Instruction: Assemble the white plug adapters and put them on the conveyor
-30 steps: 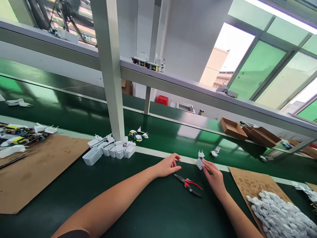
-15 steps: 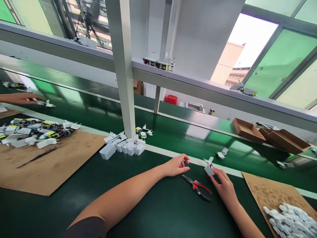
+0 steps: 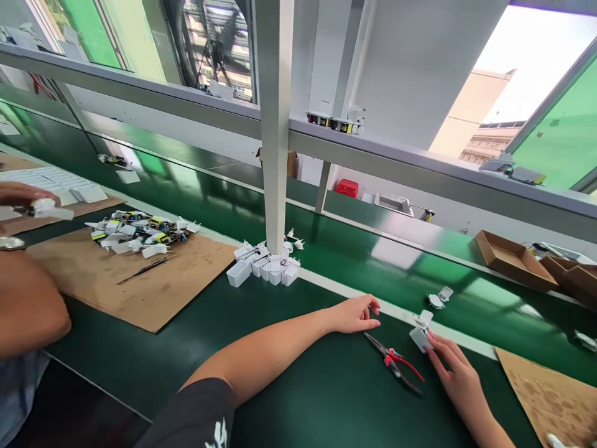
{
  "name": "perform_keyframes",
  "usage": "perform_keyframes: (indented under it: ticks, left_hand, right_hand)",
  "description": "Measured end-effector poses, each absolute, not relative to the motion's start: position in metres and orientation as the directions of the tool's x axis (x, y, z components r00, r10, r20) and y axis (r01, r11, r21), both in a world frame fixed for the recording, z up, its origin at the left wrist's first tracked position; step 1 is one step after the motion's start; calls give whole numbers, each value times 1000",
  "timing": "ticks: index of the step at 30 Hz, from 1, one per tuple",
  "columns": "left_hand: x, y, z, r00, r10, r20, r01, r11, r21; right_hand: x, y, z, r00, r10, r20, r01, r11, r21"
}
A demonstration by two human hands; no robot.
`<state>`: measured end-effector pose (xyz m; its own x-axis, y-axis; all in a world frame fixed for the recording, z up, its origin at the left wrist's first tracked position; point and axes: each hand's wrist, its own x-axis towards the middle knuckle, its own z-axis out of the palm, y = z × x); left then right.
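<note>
Near the middle of the green bench, my left hand (image 3: pixel 355 313) rests with thumb and fingers apart and nothing between them. My right hand (image 3: pixel 454 367) pinches a small white plastic charger housing (image 3: pixel 420 340), its white plug part tilted up at the top. Between both hands lie needle-nose pliers (image 3: pixel 394 361) with red and black handles, touched by neither. Just beyond the right hand a white charger piece with a circuit board (image 3: pixel 439 298) sits on the green belt.
A metal post (image 3: pixel 277 137) rises behind several white housings (image 3: pixel 239 274). On the left, cardboard (image 3: pixel 186 283) bears circuit boards and tweezers (image 3: pixel 145 269). A co-worker's hand (image 3: pixel 23 196) holds a white part there. More cardboard (image 3: pixel 545 386) and brown boxes (image 3: pixel 508 264) are at right.
The view has swung left, bringing more of the co-worker into sight. The co-worker's hand has drawn back from the belt. My right hand still holds the housing, now turned slightly.
</note>
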<state>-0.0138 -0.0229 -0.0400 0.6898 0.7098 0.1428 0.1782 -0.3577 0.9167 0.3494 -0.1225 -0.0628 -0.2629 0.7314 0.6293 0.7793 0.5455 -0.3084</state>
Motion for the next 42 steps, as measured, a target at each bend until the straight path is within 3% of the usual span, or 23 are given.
perform_keyframes:
  ticks: [4,8,14,18,20,25,32,34,37,39,42]
  left_hand:
    - [-14,-23,-41,689,709,152,186,-375,908]
    - [-14,-23,-43,690,706,159,197,-395,897]
    - [-15,-23,-40,691,703,166,216,-420,881]
    - [-17,-25,-37,696,697,172,225,-439,870]
    - [-17,-26,-36,699,691,182,228,-457,860]
    - [-15,-34,-28,736,641,219,244,-553,797]
    - [-45,-97,-4,800,532,278,261,-726,636]
    - [-72,-119,6,758,568,321,347,-768,538]
    - [-125,-140,20,615,713,335,546,-693,471]
    - [-166,-145,24,478,802,359,688,-595,415]
    - [-227,-141,18,114,860,498,876,-324,358]
  right_hand:
    - [347,-125,-69,-232,738,634,786,526,-325]
    - [342,-124,-36,-230,720,655,778,541,-321]
    - [338,-117,-13,-53,609,791,804,496,-328]
    - [339,-116,-48,-297,728,617,759,572,-310]
    - [340,-117,-62,-308,758,575,769,554,-319]
    - [338,-116,-61,-321,762,563,752,566,-338]
    - [301,-54,-13,-412,704,579,661,668,-342]
    - [279,-19,-5,-416,704,576,645,675,-359]
    - [241,34,-9,-407,732,546,636,657,-406]
    - [217,61,-21,-383,762,522,643,625,-442]
    - [195,83,-41,-330,806,492,680,564,-468]
